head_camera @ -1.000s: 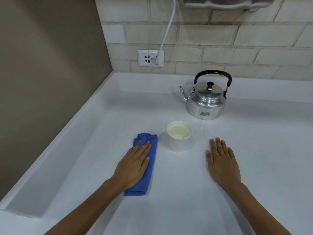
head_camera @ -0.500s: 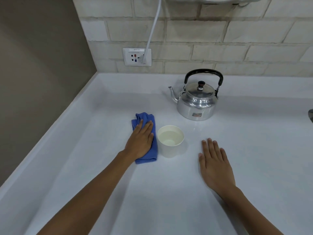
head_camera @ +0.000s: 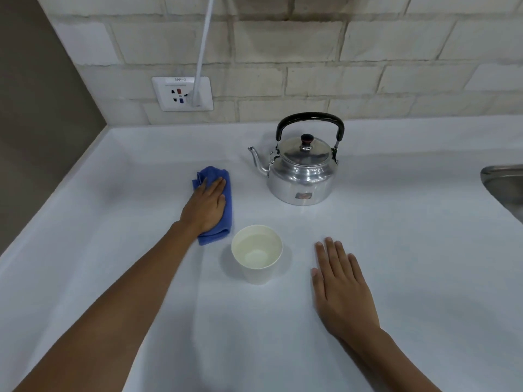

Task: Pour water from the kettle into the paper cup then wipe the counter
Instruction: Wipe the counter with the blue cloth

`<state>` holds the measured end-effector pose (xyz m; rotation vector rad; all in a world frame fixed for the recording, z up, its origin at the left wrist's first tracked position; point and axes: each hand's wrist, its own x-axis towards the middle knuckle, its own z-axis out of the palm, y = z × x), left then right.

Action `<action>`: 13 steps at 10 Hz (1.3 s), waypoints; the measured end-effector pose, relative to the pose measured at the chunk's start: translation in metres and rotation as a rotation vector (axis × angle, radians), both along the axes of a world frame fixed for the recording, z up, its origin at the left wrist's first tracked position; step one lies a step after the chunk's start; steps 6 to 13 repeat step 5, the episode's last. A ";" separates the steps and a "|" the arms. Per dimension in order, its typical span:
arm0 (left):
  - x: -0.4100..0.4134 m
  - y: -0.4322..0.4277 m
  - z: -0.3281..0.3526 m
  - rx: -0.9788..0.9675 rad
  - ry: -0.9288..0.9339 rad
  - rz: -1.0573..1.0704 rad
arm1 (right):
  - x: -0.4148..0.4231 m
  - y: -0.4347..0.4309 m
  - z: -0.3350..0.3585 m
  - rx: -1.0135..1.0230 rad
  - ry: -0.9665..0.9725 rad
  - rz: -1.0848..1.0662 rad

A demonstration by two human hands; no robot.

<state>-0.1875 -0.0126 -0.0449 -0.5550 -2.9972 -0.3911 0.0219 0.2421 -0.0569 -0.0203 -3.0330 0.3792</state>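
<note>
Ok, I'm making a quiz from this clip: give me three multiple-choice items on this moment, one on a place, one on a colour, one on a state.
1. Where is the cloth relative to the paper cup?
A. To its left and farther back
B. Inside it
C. To its right

2. What colour is the cloth?
A. Red
B. Blue
C. Green

3. What is in the paper cup?
A. Nothing
B. A spoon
C. Water

Answers: 1 A, the cloth lies under the left hand, left of the cup; 2 B, it is plainly blue; 3 C, clear water shows inside, while the kettle stands upright behind.

sink (head_camera: 502,182) cut off at right edge, cloth (head_camera: 216,232) partly under left hand (head_camera: 208,206)
</note>
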 end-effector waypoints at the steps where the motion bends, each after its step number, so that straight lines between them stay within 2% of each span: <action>1: -0.016 0.004 0.001 -0.050 -0.038 0.000 | 0.000 0.000 0.000 -0.002 0.000 -0.007; 4: -0.036 0.001 0.003 -0.018 -0.168 -0.018 | 0.001 0.000 0.001 0.009 0.001 -0.009; 13: -0.034 0.004 0.007 -0.023 -0.175 0.006 | 0.001 0.001 0.001 0.027 -0.001 -0.009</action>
